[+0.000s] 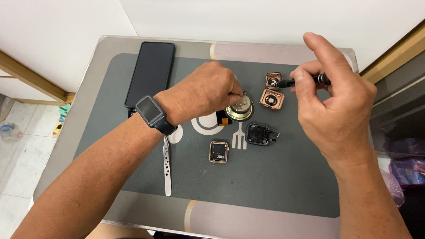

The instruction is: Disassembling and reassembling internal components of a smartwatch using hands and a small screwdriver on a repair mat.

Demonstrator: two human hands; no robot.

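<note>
The round metal part (239,108) sits mid-mat, pinched at its rim by the left hand (204,93). It looks small, stiff and light, likely delicate and slick; the rim is the safest hold. The right hand (335,103) pinches a black screwdriver (302,81), tip near two copper watch cases (272,91). A watch screen (218,152), a dark watch body (258,134), a strap (167,165) and a phone (151,74) crowd the grey mat (276,184); open room lies toward the near edge.

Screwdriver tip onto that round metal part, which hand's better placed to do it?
Probably the right hand: it grips the black screwdriver, tip aimed toward the round metal part. The left hand is pinching that part.
</note>
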